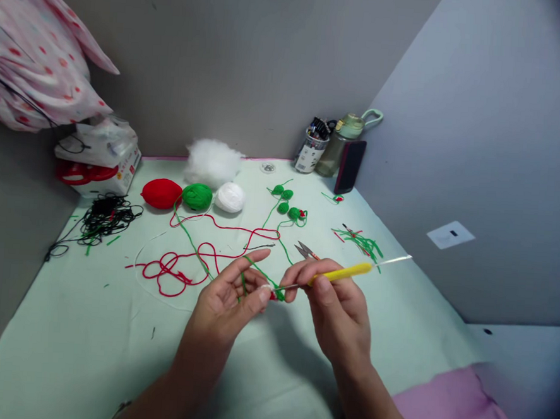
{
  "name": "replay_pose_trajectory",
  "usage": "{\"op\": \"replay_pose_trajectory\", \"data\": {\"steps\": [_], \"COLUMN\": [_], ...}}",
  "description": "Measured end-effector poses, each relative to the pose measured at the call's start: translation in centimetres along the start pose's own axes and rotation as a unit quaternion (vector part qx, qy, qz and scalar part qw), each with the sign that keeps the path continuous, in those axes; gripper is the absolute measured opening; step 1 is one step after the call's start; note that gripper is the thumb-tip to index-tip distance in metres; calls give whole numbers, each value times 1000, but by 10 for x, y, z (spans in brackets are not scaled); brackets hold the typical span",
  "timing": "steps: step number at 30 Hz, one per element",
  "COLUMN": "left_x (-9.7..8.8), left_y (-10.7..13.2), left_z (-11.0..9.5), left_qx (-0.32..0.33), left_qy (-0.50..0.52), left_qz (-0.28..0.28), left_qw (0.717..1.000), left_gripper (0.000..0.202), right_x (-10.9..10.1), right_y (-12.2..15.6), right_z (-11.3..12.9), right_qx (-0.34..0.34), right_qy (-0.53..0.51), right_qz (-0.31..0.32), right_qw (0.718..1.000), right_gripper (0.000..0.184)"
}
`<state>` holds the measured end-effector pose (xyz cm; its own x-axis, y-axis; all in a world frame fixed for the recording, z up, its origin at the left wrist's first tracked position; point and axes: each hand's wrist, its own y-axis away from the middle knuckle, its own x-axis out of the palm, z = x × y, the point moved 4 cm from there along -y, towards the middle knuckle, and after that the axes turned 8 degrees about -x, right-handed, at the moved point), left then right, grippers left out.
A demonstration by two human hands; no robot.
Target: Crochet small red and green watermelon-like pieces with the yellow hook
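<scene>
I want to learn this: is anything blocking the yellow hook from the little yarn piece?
Nothing visible. The yellow hook in the right hand reaches the yarn piece held in the left hand.

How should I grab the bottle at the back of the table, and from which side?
I'd take the bottle by the loop on its lid, ideally from above: the loop juts out to the right, clear of the nearby cup and phone.

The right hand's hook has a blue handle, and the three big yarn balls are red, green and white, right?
Not quite: in the head view, the hook in the right hand has a yellow handle, not blue. The red ball, green ball and white ball are right.
</scene>
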<state>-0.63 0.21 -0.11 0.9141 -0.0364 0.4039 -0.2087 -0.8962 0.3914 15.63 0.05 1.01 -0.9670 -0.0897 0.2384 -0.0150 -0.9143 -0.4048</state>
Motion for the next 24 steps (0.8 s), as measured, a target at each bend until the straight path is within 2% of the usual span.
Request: {"op": "replay_pose_trajectory", "data": {"steps": [4,7,9,11,13,14,15,17,19,20,22,24], "left_x": [0,2,3,3,4,5,6,6,4,3,2,2], "left_y": [0,2,4,4,3,2,0,-2,-3,-3,-3,-2], "left_z": [-1,-1,-1,-1,1,3,4,3,1,-1,-2,-1], "left_qx": [15,35,49,42,-4,-39,-74,-120,-116,-100,-65,-42], "left_qy": [-19,-27,-24,-2,43,70,96,133,144,139,110,83], "left_qz": [-26,-52,-70,-69,-31,-3,24,54,52,43,32,25], "left_qw": [999,998,996,997,999,997,992,982,981,984,991,995], "left_gripper": [46,43,44,50,57,58,58,55,52,51,49,44], "right_x": [3,8,13,17,19,18,17,11,3,1,3,7], "right_y": [3,4,7,13,19,22,23,21,14,10,3,-1], "right_z": [16,25,27,24,20,18,16,15,13,12,11,11], "right_qx": [-73,-142,-203,-253,-280,-285,-281,-240,-170,-138,-101,-96], "right_qy": [141,240,316,400,459,468,460,395,277,216,145,154], "right_qz": [42,89,124,154,165,162,154,108,46,19,3,12], "right_qw": [986,956,918,867,827,820,828,880,945,967,984,983], "right_gripper": [23,24,25,33,44,49,51,44,29,25,21,18]}}
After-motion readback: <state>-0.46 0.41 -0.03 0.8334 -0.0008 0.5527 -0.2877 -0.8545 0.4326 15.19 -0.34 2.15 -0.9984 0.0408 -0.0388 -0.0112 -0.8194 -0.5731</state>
